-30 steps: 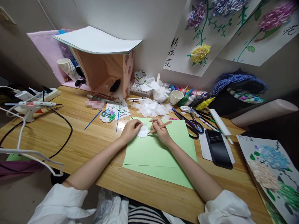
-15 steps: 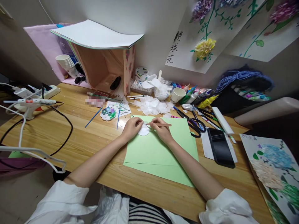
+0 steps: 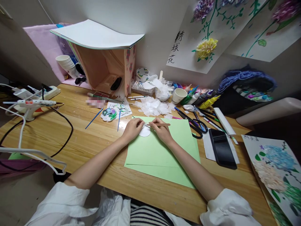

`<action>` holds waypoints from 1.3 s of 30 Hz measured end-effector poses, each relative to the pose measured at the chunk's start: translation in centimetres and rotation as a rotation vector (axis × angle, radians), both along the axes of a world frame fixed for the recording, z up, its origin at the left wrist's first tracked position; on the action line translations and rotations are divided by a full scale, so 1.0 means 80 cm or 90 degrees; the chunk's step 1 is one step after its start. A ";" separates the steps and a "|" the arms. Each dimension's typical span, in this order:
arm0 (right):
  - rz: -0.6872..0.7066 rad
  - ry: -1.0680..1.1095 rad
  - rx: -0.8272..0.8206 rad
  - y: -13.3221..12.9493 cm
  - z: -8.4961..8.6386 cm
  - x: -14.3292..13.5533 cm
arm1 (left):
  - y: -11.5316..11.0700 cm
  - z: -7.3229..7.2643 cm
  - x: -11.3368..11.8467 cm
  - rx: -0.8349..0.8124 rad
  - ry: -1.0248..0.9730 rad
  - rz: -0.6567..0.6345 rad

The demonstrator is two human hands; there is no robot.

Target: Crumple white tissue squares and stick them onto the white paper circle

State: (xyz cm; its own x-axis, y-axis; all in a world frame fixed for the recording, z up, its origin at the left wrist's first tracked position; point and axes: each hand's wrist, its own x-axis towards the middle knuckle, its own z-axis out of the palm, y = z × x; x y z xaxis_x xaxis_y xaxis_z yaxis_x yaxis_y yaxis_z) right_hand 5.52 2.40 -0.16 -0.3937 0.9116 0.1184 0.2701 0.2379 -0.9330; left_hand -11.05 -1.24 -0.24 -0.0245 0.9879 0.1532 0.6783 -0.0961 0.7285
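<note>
My right hand (image 3: pixel 161 129) grips a thin brown stick (image 3: pixel 165 124) like a pen. The stick's tip points left toward my other hand. My left hand (image 3: pixel 133 127) is closed, thumb and fingers pinched together by the upper left edge of a round white paper piece (image 3: pixel 145 131). Something small and whitish shows between the two hands, but its kind is too small to tell. Under the hands and the round piece lie light green sheets of paper (image 3: pixel 162 157). Loose white paper pieces (image 3: pixel 155 106) are heaped just beyond them.
Black-handled scissors (image 3: pixel 191 124) and a phone (image 3: pixel 221 148) lie to the right. Behind are a paper cup (image 3: pixel 179 95) and paint tubes (image 3: pixel 195 96). Paintbrushes (image 3: pixel 94 118) and a painted palette (image 3: pixel 108 115) lie left, beyond them a glue gun (image 3: pixel 30 105) with cables.
My right hand and the brown stick have shifted slightly left, closer to my left hand. The left hand stays by the round white piece.
</note>
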 end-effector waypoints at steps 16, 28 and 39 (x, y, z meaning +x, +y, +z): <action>-0.081 0.030 0.063 0.001 0.000 -0.013 | 0.001 -0.003 -0.003 0.001 0.014 -0.009; -0.020 0.027 0.056 0.003 -0.004 -0.017 | -0.002 0.001 0.000 0.016 -0.002 0.028; -0.036 -0.025 0.166 -0.001 -0.008 -0.015 | -0.002 0.001 -0.001 0.010 0.036 0.011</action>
